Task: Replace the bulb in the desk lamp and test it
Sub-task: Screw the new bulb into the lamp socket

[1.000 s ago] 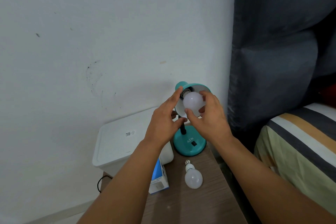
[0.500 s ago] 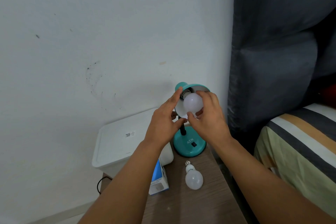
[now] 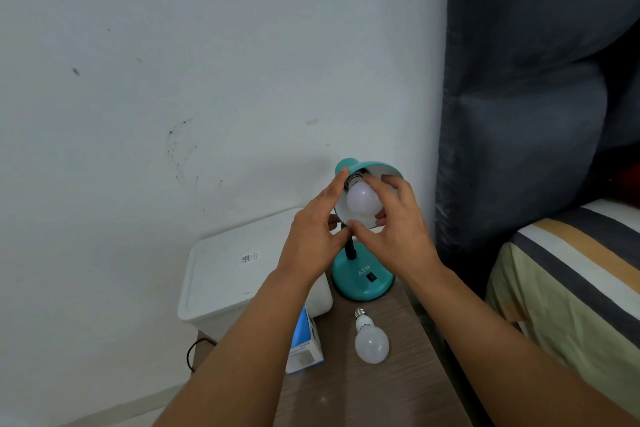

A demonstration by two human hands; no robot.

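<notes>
A teal desk lamp [image 3: 362, 282] stands at the back of a wooden bedside table [image 3: 363, 388], its shade [image 3: 377, 166] tipped toward me. A white bulb [image 3: 362, 199] sits in the shade with its screw base at the socket. My right hand [image 3: 394, 229] wraps its fingers and thumb around that bulb. My left hand [image 3: 317, 232] grips the left rim of the shade, index finger along its outside. A second white bulb [image 3: 370, 340] lies loose on the table in front of the lamp's base.
A blue and white bulb box [image 3: 306, 345] lies on the table under my left forearm. A white lidded bin [image 3: 225, 281] stands left of the table with a black cable [image 3: 189, 354] below. A striped bed [image 3: 571, 274] and dark curtain [image 3: 519, 97] are right.
My right hand has shifted its grip around the bulb, fingers moving further over the top of it. The left hand stays on the shade. The loose bulb has not moved.
</notes>
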